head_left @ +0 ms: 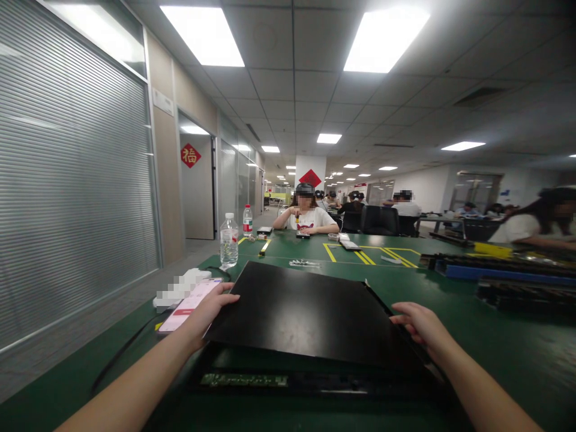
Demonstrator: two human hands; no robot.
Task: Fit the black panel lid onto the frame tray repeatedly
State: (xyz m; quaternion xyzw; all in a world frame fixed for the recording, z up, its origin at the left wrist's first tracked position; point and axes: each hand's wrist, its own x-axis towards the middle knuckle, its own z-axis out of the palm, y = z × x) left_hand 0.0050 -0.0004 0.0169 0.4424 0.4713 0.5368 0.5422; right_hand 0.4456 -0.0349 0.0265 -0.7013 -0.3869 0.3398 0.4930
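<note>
A flat black panel (297, 312), glossy like a display screen, lies tilted in front of me with its near edge raised. My left hand (220, 306) grips its left edge, thumb on top and fingers partly hidden beyond the edge. At the right edge, my right hand (416, 324) has its fingers closed on the panel's side, with the fingertips partly out of sight. Below the panel is a black frame (333, 384). A green circuit board strip (243, 380) shows along the frame's near side.
To the left lie a phone (191, 306) with a lit screen and a cable (121, 354). A water bottle (229, 241) stands beyond them. Black and blue parts (468, 270) are stacked on the green table (508, 360) at right. A person (315, 216) sits across.
</note>
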